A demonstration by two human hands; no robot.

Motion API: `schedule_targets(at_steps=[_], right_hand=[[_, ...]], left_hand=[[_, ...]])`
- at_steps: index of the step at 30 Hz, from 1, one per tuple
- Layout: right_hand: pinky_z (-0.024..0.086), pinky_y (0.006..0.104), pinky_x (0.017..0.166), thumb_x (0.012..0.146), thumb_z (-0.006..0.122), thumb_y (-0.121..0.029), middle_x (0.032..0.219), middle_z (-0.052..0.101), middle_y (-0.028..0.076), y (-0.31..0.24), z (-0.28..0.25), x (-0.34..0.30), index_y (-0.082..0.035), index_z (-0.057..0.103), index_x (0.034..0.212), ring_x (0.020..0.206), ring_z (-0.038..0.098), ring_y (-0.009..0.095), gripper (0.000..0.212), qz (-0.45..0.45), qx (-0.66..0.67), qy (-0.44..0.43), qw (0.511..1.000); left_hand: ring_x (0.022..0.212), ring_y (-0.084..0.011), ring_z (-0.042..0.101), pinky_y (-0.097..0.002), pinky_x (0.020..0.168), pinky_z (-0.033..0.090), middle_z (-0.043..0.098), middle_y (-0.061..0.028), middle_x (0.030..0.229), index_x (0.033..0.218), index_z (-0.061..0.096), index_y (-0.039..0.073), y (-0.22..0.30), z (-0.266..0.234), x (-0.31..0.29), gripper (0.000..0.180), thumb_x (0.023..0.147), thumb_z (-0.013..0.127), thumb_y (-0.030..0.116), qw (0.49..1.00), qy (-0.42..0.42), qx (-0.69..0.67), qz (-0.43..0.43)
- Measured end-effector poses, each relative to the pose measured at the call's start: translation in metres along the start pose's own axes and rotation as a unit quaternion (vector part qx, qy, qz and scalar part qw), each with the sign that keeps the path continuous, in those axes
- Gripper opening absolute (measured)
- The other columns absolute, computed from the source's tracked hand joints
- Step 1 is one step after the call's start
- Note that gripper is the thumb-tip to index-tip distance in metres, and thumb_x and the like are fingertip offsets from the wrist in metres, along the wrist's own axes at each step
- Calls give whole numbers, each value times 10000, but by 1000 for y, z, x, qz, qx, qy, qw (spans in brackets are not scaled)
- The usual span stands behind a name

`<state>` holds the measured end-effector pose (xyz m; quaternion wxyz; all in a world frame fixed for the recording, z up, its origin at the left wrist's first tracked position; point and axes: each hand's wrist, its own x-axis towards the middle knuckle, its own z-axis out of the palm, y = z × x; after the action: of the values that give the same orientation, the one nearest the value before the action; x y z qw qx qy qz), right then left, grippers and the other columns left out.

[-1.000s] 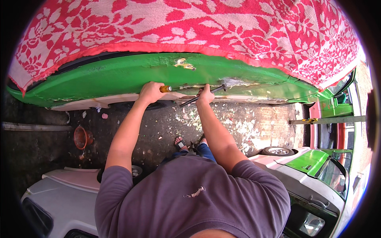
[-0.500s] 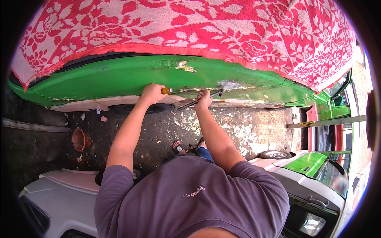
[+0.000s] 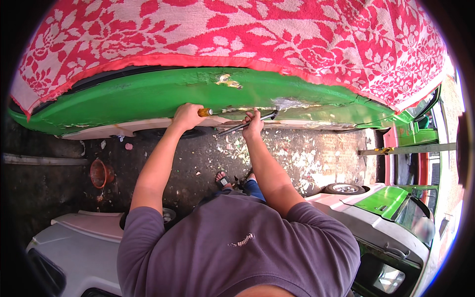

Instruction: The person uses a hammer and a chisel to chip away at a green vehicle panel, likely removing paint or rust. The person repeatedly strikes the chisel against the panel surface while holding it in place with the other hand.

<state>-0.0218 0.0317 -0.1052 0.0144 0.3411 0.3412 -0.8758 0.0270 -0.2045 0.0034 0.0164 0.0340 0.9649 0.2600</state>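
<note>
Well, I had left hand (image 3: 188,117) and right hand (image 3: 254,125) beside the green vehicle panel (image 3: 163,94).
Left fingers wrapped the amber-handled tool (image 3: 205,112), seemingly steadying it; right fingers clasped the hammer (image 3: 267,116) mid-shaft, likely for control.

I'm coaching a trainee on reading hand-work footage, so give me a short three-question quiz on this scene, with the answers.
1. What colour is the short handle sticking out of the left hand?

2. True or false: the right hand grips a long tool with a dark head.

3. Relative to the person's feet, the reddish bucket is:
A) to the right
B) to the left
C) between them

Key:
1. Amber-yellow.
2. True.
3. B.
</note>
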Motion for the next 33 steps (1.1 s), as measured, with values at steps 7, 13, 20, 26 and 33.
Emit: schedule_targets(at_steps=[7, 13, 20, 26, 33], right_hand=[[335, 269, 447, 881, 563, -293, 810, 537, 27, -15, -21, -9, -160, 452, 1008, 531, 425, 113, 215, -10, 0, -4, 1000], [293, 202, 435, 838, 455, -79, 659, 464, -16, -80, -76, -9, -90, 472, 863, 510, 376, 59, 32, -162, -183, -138, 960], [379, 203, 528, 923, 469, -54, 765, 510, -22, -173, -92, -38, -9, 564, 1174, 631, 459, 50, 272, -213, -320, -211, 899], [340, 192, 425, 996, 473, -146, 749, 502, -23, -230, -104, -52, -51, 503, 1314, 506, 428, 45, 333, -168, -322, -222, 905], [363, 186, 435, 895, 605, -32, 866, 629, 56, -267, -134, -26, 0, 449, 1317, 525, 450, 41, 451, -154, -332, -274, 889]], left_hand=[[574, -268, 563, -375, 557, 437, 579, -136, 637, 744, 616, 16, -11, 11, -5, 238, 716, 737, 219, 993, 56, -105, 19], [578, -119, 441, -276, 543, 371, 482, -8, 640, 715, 492, 37, 39, 11, 1, 189, 734, 659, 122, 894, 95, -409, 156], [668, -114, 406, -261, 607, 343, 447, -36, 728, 760, 431, 49, 104, 19, 35, 126, 713, 539, 94, 765, 61, -609, 202], [670, -110, 419, -259, 611, 352, 455, -33, 720, 752, 445, 46, 141, 46, 51, 108, 698, 530, 87, 772, 64, -607, 177], [627, -119, 409, -257, 579, 337, 453, -47, 683, 700, 429, 36, 154, 70, 61, 152, 697, 556, 120, 822, 56, -536, 187]])
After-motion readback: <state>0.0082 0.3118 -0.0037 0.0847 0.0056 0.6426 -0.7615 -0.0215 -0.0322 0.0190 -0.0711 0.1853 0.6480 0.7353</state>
